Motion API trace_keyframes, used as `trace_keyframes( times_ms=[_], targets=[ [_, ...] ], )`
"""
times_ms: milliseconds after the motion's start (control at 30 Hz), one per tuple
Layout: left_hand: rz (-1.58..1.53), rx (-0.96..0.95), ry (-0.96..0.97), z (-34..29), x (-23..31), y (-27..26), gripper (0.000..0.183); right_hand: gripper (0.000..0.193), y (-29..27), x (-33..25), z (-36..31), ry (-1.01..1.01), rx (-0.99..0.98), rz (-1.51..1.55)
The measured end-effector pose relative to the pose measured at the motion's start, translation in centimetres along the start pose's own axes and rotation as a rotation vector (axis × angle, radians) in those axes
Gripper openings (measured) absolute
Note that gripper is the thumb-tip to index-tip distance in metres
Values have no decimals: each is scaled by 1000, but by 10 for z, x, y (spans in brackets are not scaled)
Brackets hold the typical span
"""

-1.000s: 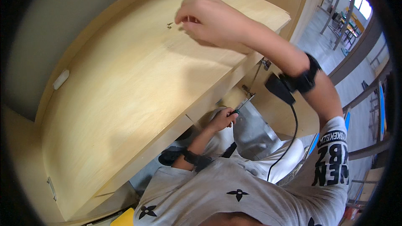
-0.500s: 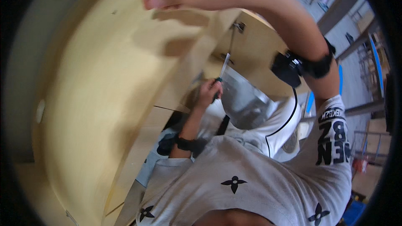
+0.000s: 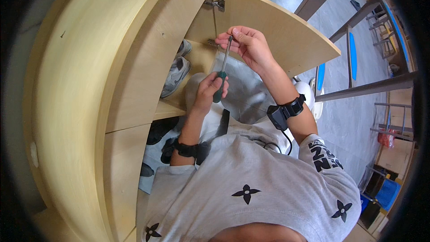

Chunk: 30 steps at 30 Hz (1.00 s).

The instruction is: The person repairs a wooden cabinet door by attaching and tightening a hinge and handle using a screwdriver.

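My left hand (image 3: pixel 209 90) is closed around the green handle of a screwdriver (image 3: pixel 223 72), whose metal shaft points up and away from me. At the shaft's far end is my right hand (image 3: pixel 251 48), thumb and forefinger pinched together by the tip, the other fingers loosely stretched behind. Something small and dark seems to sit at the tip, too small to name. Both hands are in front of an opened cabinet door (image 3: pixel 273 22), near its metal hinge (image 3: pixel 218 5).
The pale wooden cabinet (image 3: pixel 130 62) curves along my left, with grey shoes (image 3: pixel 175 78) on its shelf. Dark shoes (image 3: pixel 161 130) lie lower down. On the right, metal frames (image 3: pixel 367 90) with blue panels stand on the grey floor (image 3: pixel 340 116). A blue stool (image 3: pixel 387 194) is at lower right.
My right hand has come down from above the cabinet top to the screwdriver's tip. The screwdriver stays in my left hand. My view has shifted, showing more of the door and the shoes.
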State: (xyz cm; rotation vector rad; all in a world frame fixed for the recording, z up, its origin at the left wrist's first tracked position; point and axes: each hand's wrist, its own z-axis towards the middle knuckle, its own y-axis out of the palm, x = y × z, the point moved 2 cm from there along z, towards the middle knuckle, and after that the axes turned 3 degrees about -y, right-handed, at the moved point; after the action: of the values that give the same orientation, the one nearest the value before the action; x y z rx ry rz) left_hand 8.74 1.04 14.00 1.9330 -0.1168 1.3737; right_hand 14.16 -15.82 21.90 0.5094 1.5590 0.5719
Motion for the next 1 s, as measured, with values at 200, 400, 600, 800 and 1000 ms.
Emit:
trace_keyframes(
  times_ms=[200, 400, 600, 800, 1000],
  targets=[
    [-98, 14, -35, 5, -14, -4, 36, 20, -12, 15, -1, 24, 93, 41],
    [8, 7, -119, 9, -24, -19, 33, 21, -25, 34, 0, 16, 232, -26],
    [-4, 97, -193, 10, -28, -33, 27, 23, -28, 56, 10, -12, 287, -236],
    [158, 228, -255, 34, -63, -65, 23, 23, -81, 130, 39, 152, 424, 73],
    [672, 510, -327, 74, -129, -129, 20, 23, -142, 236, 89, 385, 591, 428]
  ],
)
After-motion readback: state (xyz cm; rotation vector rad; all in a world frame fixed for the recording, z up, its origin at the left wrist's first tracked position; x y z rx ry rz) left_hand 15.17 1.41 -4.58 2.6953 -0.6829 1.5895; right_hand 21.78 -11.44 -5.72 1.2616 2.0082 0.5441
